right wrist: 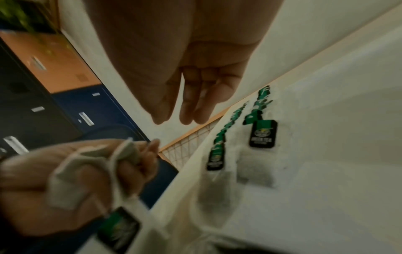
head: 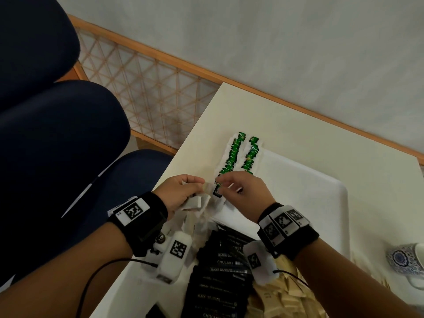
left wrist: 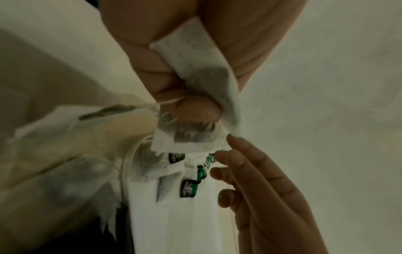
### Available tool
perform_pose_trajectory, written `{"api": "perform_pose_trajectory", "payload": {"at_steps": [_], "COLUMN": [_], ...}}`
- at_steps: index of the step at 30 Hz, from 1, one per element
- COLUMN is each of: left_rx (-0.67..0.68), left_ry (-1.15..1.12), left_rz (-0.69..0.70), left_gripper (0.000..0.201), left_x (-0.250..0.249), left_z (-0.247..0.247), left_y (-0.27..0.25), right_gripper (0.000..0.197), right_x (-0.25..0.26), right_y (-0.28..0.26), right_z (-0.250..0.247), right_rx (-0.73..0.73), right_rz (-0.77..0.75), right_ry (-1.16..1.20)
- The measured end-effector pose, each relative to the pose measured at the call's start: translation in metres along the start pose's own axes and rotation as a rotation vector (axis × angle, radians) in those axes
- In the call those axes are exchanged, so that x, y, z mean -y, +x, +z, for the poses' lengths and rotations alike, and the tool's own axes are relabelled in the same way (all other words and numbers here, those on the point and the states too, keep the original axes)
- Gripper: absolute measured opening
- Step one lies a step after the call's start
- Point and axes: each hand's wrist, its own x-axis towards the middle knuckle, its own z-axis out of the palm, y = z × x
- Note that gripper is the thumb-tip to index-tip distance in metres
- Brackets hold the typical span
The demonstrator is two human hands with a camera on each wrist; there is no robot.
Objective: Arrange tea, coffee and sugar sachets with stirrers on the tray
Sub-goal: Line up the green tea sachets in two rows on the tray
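left hand: fingers curled round a bunch of loose tea bags, clamped between thumb and fingers; held just above the near-left corner of the tray.
right hand: fingers nearly straight and close together, tips just beside the bunch; the head view suggests a pinch on a string or tag, but i cannot tell that it holds anything.
tray: white, on the pale table; its near end is crowded.
tea rows: two overlapping lines of bags with green tags, laid along the tray's left edge, running away from the person.
coffee sachets: black, shingled in a column at the tray's near end, below the hands.
sugar sachets or stirrers: pale beige pieces beside the coffee; which they are, i cannot tell.
cup: patterned, on the table right of the tray, well apart from the hands.
risk, tangle: strings in the bunch look crossed; drawing one bag out would likely drag a second with it.
risk, tear: thin paper under a tight grip; a sharp pull on a tag could rip a bag or free its string.
risk, disorder: a dropped bag, or the right wrist brushing across, would likely scatter the tea rows or the coffee column.
risk, edge: the rows lie close to the tray's left edge; a nudge may push bags onto the table.
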Motion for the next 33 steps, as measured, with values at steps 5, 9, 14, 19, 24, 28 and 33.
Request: {"api": "perform_pose_trajectory", "payload": {"at_steps": [5,9,14,19,24,28,33], "left_rx": [0.036,0.083,0.075,0.089,0.119,0.085,0.160], "left_ry": [0.014,-0.026,-0.033,-0.030,-0.026,0.035,0.234], "left_rz": [-0.021,-0.074,-0.087,-0.099,-0.095,-0.099,-0.186], "left_gripper": [0.006,0.012,0.016,0.015,0.013,0.018,0.037], "left_x": [0.003,0.005,0.007,0.012,0.015,0.016,0.013], "left_z": [0.013,0.022,0.025,0.019,0.020,0.018,0.018], "left_y": [-0.001,-0.006,-0.010,-0.009,-0.009,-0.010,-0.013], "right_gripper": [0.038,0.032,0.021,0.015,0.026,0.023,0.014], "right_x": [0.010,0.009,0.012,0.008,0.013,0.008,0.007], "right_y": [-0.026,-0.032,-0.037,-0.036,-0.034,-0.029,-0.027], "right_z": [0.001,0.010,0.010,0.004,0.014,0.008,-0.007], "right_rx": [0.128,0.063,0.089,0.071,0.073,0.008,0.031], "right_rz": [-0.233,-0.164,0.052,0.218,0.246,0.327,0.419], "right_ry": [0.048,0.042,0.149,0.393,0.400,0.524,0.626]}}
